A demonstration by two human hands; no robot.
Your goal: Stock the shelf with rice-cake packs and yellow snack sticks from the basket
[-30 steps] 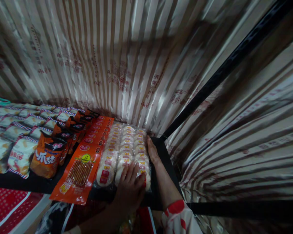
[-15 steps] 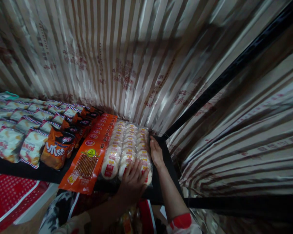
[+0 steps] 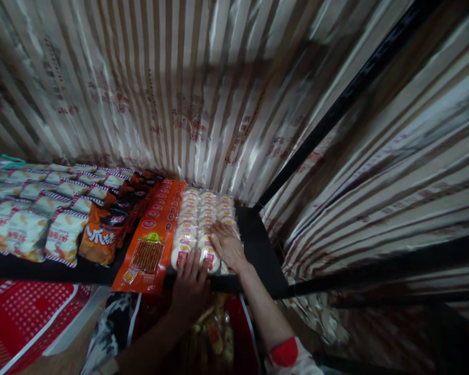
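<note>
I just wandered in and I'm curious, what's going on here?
A person's right hand lies spread across the middle and right rows of clear-wrapped, round white snacks, while the left hand is at the front ends of the left and middle rows. The three rows sit side by side on a black shelf. Left of them are an orange packet, then orange-and-black bags and white packets.

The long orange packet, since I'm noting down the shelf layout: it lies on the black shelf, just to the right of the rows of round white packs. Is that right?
Not quite: the head view shows the long orange packet just to the left of the rows of round white packs. It does lie on the black shelf.
</note>
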